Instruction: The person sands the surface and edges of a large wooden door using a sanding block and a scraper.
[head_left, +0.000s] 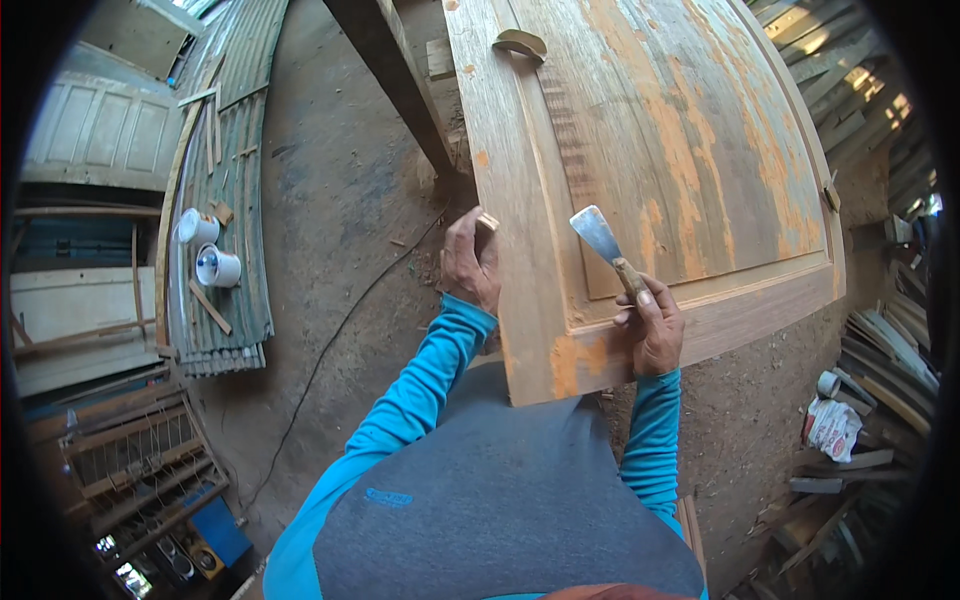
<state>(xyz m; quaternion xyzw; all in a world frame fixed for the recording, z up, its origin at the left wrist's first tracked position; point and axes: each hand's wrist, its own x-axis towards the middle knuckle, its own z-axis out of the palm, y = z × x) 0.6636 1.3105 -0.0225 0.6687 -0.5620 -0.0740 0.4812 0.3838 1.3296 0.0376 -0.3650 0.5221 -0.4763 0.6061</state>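
Note:
A wooden panelled door (535, 345) lies flat in front of me, with patches and streaks of orange filler on it. My right hand (655, 335) grips the wooden handle of a putty knife (600, 240), whose metal blade points up and to the left above the door's inner panel. Just off the door's left edge, my left hand (470, 260) is closed around a small light-coloured wooden piece (487, 222); most of it is hidden by the fingers. A curved piece of brown sandpaper (520, 43) rests on the far left part of the door.
A wooden post (400, 90) stands beyond the door's left side. A dark cable (340, 335) crosses the dirt floor. White tubs (218, 267) and wood strips lie on corrugated sheets (245, 180) at left. Scrap wood (890, 350) is heaped at right, near a white bag (833, 428).

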